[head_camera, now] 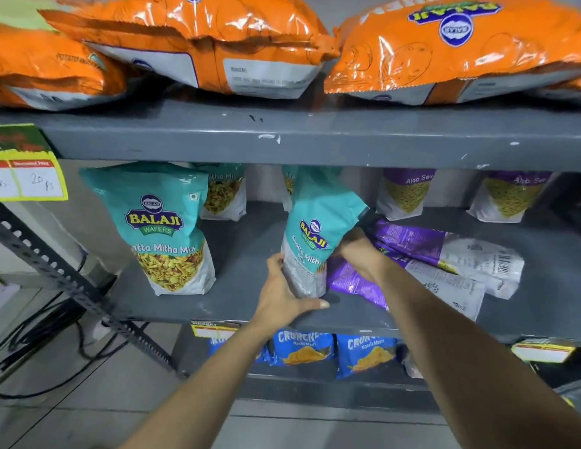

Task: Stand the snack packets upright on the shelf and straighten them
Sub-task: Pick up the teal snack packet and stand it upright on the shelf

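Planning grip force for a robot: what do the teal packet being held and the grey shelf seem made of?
Teal Khatta Mitha Mix packet: thin flexible plastic film, semi-matte; it creases and bends. Grey shelf board: probably painted metal; white chips show along its front edge.

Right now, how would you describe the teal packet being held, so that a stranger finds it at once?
Look at the grey middle shelf, below the orange bags. Near its centre, the left hand and the right hand grip a teal Khatta Mitha Mix packet. Unlike the upright teal packet on the left, it is tilted, and purple packets lie flat beside it.
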A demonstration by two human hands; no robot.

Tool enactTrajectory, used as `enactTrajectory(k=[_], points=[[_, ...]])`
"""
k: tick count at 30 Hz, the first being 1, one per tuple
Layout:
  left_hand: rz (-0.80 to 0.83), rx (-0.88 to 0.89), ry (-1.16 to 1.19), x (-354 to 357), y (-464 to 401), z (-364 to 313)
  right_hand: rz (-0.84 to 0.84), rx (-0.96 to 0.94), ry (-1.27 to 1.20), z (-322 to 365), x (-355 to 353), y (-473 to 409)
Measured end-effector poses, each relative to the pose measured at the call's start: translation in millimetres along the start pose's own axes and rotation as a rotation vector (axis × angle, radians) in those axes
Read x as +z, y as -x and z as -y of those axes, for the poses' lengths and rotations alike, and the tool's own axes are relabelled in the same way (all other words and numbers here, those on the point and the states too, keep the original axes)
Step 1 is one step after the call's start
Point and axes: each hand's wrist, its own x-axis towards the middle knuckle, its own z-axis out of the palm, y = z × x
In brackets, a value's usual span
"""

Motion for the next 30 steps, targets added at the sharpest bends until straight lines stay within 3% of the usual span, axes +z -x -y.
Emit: enactTrajectory(k=[4,9,15,18,25,30], points=[[-0.078,-0.002,-0.015,-0.2,-15.5,-7.9,0.23,0.08,0.075,21.5,-2.2,-7.0],[0.002,0.009,-0.028,-46.0,-40.2,5.0,0.38,0.195,0.19,18.2,-27.4,-4.3],[0.045,0.041,0.183,-56.1,-42.3,-9.1,0.305,0.127,0.186,17.4,-25.2,-5.8],[-0.015,0.06,0.299,-49.8,-45.0,-25.0,0.297,0.087,0.153,17.7,-20.9,-2.9],[0.064,0.062,0.358,-61.7,-52.0,-30.6,0.332,0.068,0.042,26.8,-16.9,8.0],[-0.108,0.138,0.556,-73.9,-55.5,-60.9,0.172,-0.072,-0.252,45.9,-14.5,9.6]])
